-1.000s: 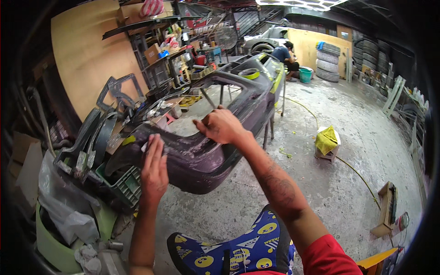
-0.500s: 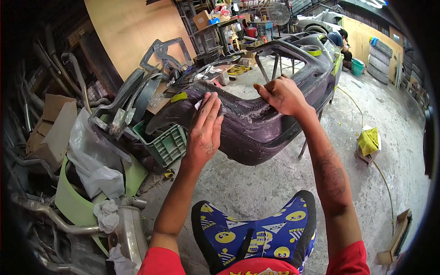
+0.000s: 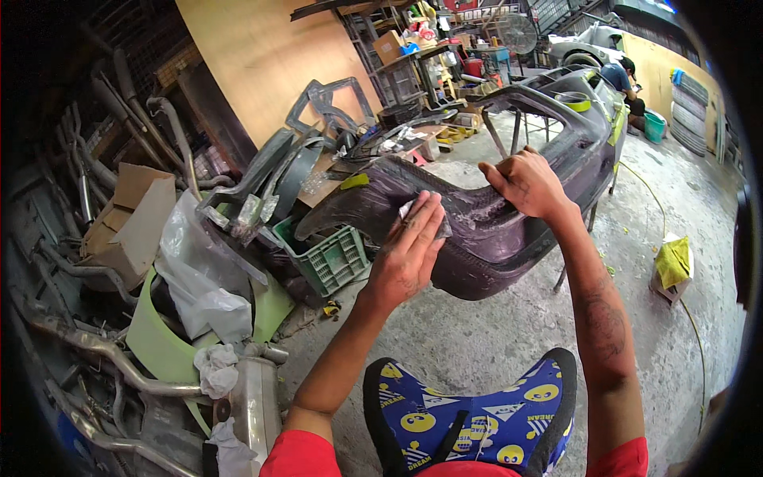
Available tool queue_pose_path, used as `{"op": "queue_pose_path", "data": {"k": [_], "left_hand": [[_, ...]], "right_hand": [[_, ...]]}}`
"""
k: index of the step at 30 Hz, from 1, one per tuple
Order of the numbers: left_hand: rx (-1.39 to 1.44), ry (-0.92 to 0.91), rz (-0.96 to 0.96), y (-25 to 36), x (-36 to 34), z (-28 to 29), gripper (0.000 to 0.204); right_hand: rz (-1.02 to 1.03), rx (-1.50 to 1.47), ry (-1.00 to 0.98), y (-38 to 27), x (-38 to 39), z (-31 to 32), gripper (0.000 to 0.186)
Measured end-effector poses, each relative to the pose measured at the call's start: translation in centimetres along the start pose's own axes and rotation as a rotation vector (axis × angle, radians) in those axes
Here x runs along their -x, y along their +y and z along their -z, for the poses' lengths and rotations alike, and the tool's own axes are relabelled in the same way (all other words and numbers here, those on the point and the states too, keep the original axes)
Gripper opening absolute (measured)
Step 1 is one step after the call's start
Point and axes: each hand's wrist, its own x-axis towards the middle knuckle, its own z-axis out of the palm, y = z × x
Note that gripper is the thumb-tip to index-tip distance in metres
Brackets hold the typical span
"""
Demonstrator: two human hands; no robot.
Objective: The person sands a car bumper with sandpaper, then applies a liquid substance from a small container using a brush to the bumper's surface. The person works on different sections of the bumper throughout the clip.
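A dark purple-grey car bumper (image 3: pixel 485 274) with scuffed, dusty patches is held up off the floor before me. Flat on its left part lies my left hand (image 3: pixel 407 258), fingers stretched out over a small folded sheet of what looks like sandpaper (image 3: pixel 405 209), pressed between them and the surface. A pale corner of the sheet shows beside the fingers. Farther right, my right hand (image 3: pixel 528 184) rests on the bumper's upper edge, fingers curled over it, their tips hidden. A yellow-green patch (image 3: pixel 355 182) marks the bumper's left end.
Left of the bumper stand a green crate (image 3: pixel 338 262), plastic sheeting (image 3: pixel 191 270), a light-green panel (image 3: pixel 151 330) and metal exhaust pipes (image 3: pixel 119 370). A patterned cushioned seat (image 3: pixel 477 421) is below me. A yellow cloth (image 3: pixel 673 262) covers a box at right. Another person (image 3: pixel 616 77) sits far back.
My left hand has slid right and toward me along the bumper with the sheet. The right hand keeps about the same spot on the edge. The whole view has swung left.
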Motion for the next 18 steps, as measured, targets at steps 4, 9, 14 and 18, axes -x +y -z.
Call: {"op": "queue_pose_path", "data": {"k": [4, 9, 14, 18], "left_hand": [[-0.051, 0.095, 0.109, -2.5, -0.2, 1.0, 0.041], [0.002, -0.028, 0.026, -0.2, 0.2, 0.6, 0.042], [0.013, 0.094, 0.130, -1.6, 0.2, 0.6, 0.041], [0.033, -0.058, -0.032, 0.0, 0.2, -0.2, 0.041]], "right_hand": [[-0.016, -0.017, 0.002, -0.5, -0.4, 0.1, 0.058], [0.002, 0.002, 0.018, -0.4, 0.2, 0.2, 0.059], [-0.012, -0.012, -0.025, -0.6, -0.1, 0.6, 0.055], [0.008, -0.022, 0.016, -0.2, 0.2, 0.4, 0.051]]}}
